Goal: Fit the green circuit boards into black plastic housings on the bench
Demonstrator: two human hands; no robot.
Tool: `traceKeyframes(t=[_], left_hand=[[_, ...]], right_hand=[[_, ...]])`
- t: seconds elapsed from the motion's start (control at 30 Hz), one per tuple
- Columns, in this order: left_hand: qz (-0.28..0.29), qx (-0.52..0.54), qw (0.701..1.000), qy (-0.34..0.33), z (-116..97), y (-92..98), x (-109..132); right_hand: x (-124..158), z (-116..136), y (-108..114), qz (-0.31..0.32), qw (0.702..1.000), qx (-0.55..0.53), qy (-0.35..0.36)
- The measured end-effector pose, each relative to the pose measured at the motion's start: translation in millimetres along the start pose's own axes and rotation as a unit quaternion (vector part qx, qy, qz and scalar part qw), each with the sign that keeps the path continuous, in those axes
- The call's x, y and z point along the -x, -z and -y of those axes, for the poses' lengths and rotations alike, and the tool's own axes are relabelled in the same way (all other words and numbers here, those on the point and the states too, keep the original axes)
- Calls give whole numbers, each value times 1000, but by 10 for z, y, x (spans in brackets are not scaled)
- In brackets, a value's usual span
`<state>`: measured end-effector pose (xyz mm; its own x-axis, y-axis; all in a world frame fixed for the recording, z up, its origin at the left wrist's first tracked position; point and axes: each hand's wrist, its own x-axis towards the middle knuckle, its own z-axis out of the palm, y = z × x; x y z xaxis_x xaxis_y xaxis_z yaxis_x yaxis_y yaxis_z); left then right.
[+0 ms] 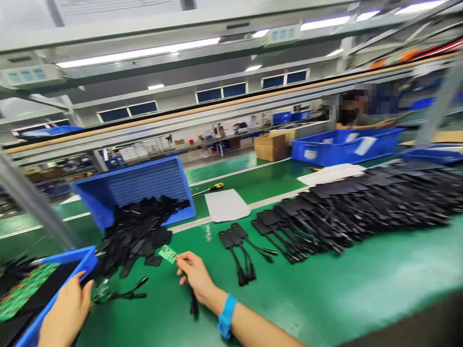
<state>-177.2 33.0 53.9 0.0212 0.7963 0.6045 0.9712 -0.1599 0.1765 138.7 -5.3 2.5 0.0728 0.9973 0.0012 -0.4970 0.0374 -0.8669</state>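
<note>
My right hand (195, 275), a blue wristband (226, 316) on its wrist, pinches a small green circuit board (168, 253) by one end, and a black cable hangs below the palm. My left hand (67, 313) rests on the corner of a blue bin (77, 262) at the lower left that holds green circuit boards (21, 291). Its fingers curl over the rim. A cabled part (119, 293) lies on the green table between my hands.
A tipped blue crate (137, 185) spills black plastic shells (135, 233) onto the table. A long row of black cabled parts (361, 207) fills the right side. White sheets (226, 205), a yellow screwdriver (217, 186), a cardboard box and blue bins lie beyond. Another person stands far right.
</note>
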Motion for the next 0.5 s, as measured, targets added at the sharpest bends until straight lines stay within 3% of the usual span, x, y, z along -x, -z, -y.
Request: traceKeyframes(t=[0.07, 0.13, 0.2, 0.27, 0.37, 0.5], left_hand=[[22, 51, 998, 23, -183, 96, 43], [64, 194, 977, 66, -527, 69, 99], [142, 378, 908, 108, -912, -63, 154], [206, 552, 796, 139, -1235, -250, 196], [237, 627, 726, 151, -1507, -515, 237], [256, 688, 656, 176, -1557, -684, 300]], right_hand=[[45, -20, -1, 10, 1000, 22, 8], [79, -33, -2, 27, 998, 49, 12], [92, -34, 15, 38, 997, 71, 18], [82, -22, 53, 38, 995, 89, 32], [50, 13, 126, 31, 988, 136, 58], [44, 42, 187, 23, 972, 219, 85]])
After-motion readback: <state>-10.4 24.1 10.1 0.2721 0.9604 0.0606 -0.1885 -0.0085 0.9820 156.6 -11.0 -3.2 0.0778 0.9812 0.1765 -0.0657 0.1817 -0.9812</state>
